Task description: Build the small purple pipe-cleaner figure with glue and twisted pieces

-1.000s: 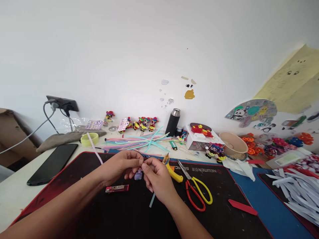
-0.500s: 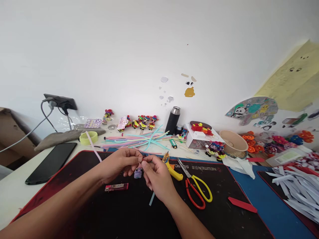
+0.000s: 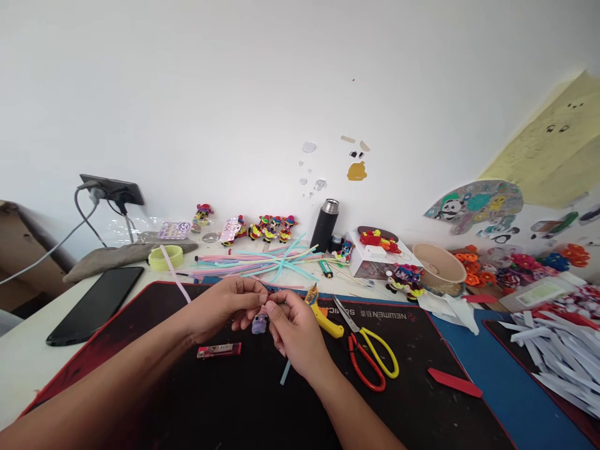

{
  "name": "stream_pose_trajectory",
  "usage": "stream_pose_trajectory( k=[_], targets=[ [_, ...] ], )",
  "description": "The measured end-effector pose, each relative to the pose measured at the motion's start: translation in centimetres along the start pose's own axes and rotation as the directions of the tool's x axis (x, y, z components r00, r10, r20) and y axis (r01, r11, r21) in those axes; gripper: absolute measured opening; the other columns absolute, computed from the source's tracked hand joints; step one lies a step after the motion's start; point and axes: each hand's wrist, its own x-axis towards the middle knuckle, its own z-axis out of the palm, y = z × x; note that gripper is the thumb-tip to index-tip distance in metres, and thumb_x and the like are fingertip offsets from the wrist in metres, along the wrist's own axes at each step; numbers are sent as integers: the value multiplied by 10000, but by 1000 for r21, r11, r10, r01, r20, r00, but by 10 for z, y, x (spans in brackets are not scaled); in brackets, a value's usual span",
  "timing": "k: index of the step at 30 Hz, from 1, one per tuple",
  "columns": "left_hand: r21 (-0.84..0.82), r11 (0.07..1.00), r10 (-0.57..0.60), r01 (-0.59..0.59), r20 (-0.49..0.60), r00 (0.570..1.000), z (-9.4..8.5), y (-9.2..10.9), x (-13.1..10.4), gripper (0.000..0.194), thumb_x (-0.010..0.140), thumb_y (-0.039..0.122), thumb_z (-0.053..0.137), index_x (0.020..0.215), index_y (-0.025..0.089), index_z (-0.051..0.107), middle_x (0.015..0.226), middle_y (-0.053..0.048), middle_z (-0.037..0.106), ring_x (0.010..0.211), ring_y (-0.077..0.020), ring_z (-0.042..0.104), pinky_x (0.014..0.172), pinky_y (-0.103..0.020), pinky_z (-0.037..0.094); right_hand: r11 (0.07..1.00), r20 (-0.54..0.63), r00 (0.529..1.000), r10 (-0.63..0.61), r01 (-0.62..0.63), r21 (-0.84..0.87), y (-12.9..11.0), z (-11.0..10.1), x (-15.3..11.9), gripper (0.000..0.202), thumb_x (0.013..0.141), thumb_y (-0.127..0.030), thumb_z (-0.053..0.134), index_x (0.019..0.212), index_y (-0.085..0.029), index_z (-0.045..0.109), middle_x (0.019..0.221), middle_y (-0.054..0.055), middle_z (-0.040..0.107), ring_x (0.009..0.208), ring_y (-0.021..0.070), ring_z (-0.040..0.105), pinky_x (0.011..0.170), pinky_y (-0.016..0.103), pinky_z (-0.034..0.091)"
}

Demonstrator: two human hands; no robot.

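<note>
Both hands pinch-twisting: left hand [image 3: 225,306] & right hand [image 3: 293,328] grip small purple piece [image 3: 259,323]; next needs steady, fine twist.

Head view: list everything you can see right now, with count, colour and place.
purple piece: one, pinched between both hands
mat: one, black, red-edged, under the hands
scissors: one, red and yellow, right of the hands
cutter: one, yellow, beside the scissors
red lighter: one, on the mat
phone: one, black, far left
strips: many, pastel, behind the mat
flask: one, black, by the wall
left hand: fingers closed
right hand: fingers closed
</note>
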Motion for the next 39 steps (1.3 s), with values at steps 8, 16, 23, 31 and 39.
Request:
stream_pose_trajectory(
  k=[8, 16, 23, 31, 39],
  targets=[
    [10, 1000, -8, 8, -14, 1000, -1, -1, 1, 396, 711, 498, 843, 784, 164, 643, 533, 49, 567, 431, -78, 475, 400, -173, 345, 1000, -9, 1000, 7, -7, 2, 1, 0, 0, 417, 899, -580, 700, 976, -192, 567, 474, -127, 487, 319, 46, 326, 338, 174, 258],
    [12, 1000, -9, 9, -9, 1000, -1, -1, 1, 404, 719, 504, 841, 773, 160, 637, 530, 45, 567, 432, -74, 477, 399, -166, 352, 1000, -12, 1000, 10, -10, 7, 1, 0, -1, 397, 902, -562, 697, 971, -193, 569, 477, -125, 489, 326, 47, 331, 343, 175, 261],
    [21, 1000, -7, 8, -14, 1000, -1, -1, -1, 417, 713, 519, 839, 767, 159, 637, 524, 43, 568, 426, -72, 471, 396, -167, 344, 1000, -5, 1000, 9, -9, 7, 1, 0, 1, 384, 905, -550, 700, 964, -195, 567, 470, -127, 489, 320, 45, 319, 349, 177, 258],
    [2, 1000, 4, -4, -4, 1000, -1, -1, 0, 392, 727, 498, 839, 767, 164, 640, 525, 46, 567, 423, -72, 466, 398, -171, 332, 1000, -4, 1000, 4, -4, 23, 2, 0, 1, 396, 892, -563, 705, 952, -198, 566, 467, -128, 485, 320, 42, 315, 336, 167, 256],
    [26, 999, 26, -25, -24, 999, -4, 2, -2, 378, 723, 486, 835, 787, 162, 650, 539, 47, 571, 435, -79, 487, 401, -177, 333, 1000, -21, 1000, -6, 6, 17, -1, -2, 0, 420, 876, -578, 725, 953, -190, 583, 473, -123, 479, 342, 45, 310, 331, 169, 251]
  ],
)
